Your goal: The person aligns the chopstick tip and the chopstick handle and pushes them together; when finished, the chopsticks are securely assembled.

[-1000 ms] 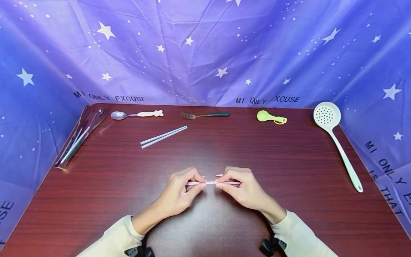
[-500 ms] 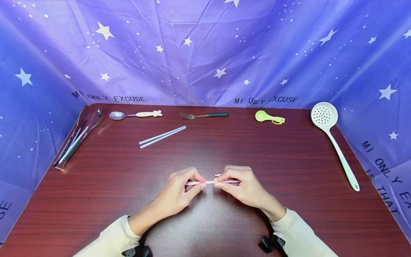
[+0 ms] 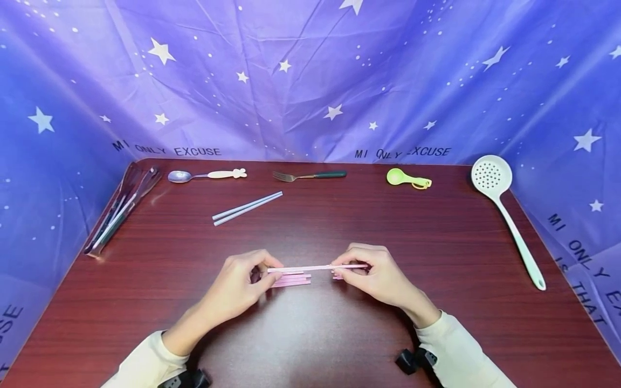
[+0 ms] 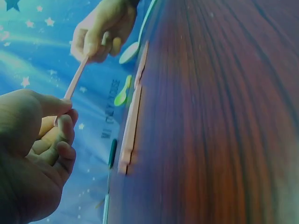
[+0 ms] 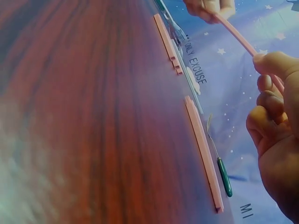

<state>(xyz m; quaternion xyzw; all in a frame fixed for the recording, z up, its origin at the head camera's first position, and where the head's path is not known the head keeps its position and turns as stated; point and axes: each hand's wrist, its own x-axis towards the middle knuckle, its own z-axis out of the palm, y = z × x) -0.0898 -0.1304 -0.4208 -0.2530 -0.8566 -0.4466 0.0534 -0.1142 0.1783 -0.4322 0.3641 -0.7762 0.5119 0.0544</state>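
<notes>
A thin pink stick (image 3: 306,268) spans the gap between both hands, raised above the table. My left hand (image 3: 237,283) pinches its left end between thumb and fingers. The right hand (image 3: 375,272) pinches it toward the right end, with part of the stick running on across the palm. Beneath, several shorter pink sticks (image 3: 296,281) lie side by side on the table near my left hand. A second group of pink sticks (image 5: 204,151) shows in the right wrist view; in the head view the right fingers mostly cover it.
Two pale blue chopsticks (image 3: 247,208) lie beyond the hands. Along the back are a spoon (image 3: 220,174), a fork (image 3: 310,175) and green measuring spoons (image 3: 407,178). A clear container (image 3: 123,207) with utensils stands left; a white skimmer (image 3: 509,221) lies right. Starry cloth (image 3: 301,81) surrounds the table.
The hands have moved apart, the left one leftward, and the pink stick between them shows at greater length. Several pink sticks on the table have come into sight below it.
</notes>
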